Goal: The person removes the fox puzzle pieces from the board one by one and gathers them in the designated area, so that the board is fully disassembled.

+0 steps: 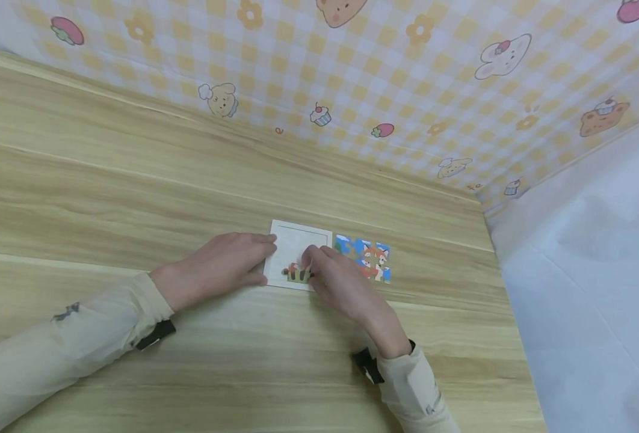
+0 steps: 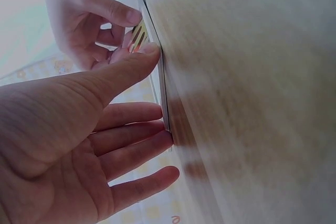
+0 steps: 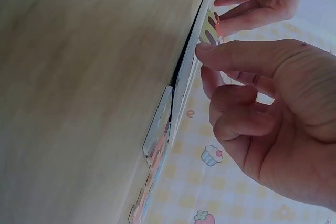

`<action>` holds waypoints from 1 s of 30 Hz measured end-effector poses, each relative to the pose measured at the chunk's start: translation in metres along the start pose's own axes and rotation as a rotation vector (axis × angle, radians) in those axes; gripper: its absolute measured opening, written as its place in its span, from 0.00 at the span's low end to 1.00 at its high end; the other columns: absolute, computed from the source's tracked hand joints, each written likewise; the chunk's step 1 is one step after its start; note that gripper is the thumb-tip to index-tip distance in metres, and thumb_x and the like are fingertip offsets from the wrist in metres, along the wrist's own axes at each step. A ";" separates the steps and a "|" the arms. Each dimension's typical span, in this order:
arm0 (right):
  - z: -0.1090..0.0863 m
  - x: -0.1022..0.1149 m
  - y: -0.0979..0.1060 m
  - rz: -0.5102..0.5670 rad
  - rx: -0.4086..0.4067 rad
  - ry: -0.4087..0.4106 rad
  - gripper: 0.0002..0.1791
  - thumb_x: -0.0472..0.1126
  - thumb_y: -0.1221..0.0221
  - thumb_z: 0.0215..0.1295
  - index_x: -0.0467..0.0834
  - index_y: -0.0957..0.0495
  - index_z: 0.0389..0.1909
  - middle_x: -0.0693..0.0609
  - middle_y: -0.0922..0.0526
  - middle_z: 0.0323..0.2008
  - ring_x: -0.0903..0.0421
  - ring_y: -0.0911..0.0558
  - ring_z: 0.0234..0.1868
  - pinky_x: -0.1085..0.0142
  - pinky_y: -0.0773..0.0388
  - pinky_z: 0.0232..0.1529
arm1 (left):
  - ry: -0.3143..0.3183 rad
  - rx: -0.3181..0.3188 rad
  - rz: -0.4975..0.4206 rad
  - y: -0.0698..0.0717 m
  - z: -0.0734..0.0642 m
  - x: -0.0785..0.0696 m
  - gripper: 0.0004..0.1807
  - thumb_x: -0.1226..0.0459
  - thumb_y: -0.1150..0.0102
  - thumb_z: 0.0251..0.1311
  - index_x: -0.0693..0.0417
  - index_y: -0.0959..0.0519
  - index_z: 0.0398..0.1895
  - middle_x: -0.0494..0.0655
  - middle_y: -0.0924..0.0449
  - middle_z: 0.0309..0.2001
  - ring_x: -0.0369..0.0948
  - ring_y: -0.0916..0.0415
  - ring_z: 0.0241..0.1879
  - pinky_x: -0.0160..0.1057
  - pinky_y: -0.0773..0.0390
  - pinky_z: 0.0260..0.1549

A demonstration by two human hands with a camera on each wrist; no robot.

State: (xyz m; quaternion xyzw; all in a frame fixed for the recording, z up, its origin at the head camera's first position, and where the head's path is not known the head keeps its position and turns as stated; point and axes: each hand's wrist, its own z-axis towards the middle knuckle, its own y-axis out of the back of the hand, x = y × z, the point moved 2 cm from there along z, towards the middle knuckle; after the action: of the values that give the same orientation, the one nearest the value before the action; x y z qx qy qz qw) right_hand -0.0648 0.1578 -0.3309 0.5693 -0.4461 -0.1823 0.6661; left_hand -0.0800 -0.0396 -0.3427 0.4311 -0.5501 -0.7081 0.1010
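Note:
A white square puzzle board (image 1: 292, 237) with a thin dark outline lies on the table. My left hand (image 1: 227, 261) rests at its left edge, fingers nearly straight, with thumb and fingertips touching the rim. Over the board's lower right part, my right hand (image 1: 343, 282) pinches a puzzle piece (image 1: 299, 275) between thumb and curled fingers. This piece is green with dark stripes and a bit of red; in the left wrist view the striped piece (image 2: 139, 34) stands tilted above the board. The right fingertips partly hide it.
Several loose puzzle pieces (image 1: 381, 263) with a fawn-like animal and blue sky lie right of the board, partly behind the right hand. A yellow checked cloth (image 1: 352, 78) rises behind the wooden table (image 1: 135, 192). White sheeting (image 1: 585, 270) is at the right.

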 end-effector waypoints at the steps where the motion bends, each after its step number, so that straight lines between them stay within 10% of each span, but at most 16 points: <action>1: 0.000 0.000 0.000 -0.004 0.000 0.001 0.15 0.25 0.38 0.52 0.43 0.27 0.38 0.53 0.22 0.32 0.58 0.23 0.32 0.70 0.27 0.30 | 0.001 0.000 -0.001 0.000 0.000 0.000 0.17 0.63 0.31 0.49 0.62 0.23 0.40 0.62 0.28 0.55 0.54 0.29 0.54 0.51 0.28 0.49; 30: -0.008 -0.010 0.011 -0.056 -0.077 -0.027 0.14 0.30 0.41 0.45 0.46 0.25 0.35 0.58 0.25 0.28 0.63 0.29 0.27 0.71 0.31 0.25 | 0.003 0.012 -0.023 0.002 0.000 0.000 0.10 0.63 0.31 0.49 0.55 0.25 0.28 0.63 0.28 0.56 0.54 0.28 0.53 0.49 0.26 0.45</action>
State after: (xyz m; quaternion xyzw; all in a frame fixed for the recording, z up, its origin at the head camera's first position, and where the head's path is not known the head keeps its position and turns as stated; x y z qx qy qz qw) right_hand -0.0663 0.1731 -0.3246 0.5530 -0.4317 -0.2252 0.6761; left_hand -0.0809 -0.0402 -0.3412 0.4390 -0.5491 -0.7053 0.0908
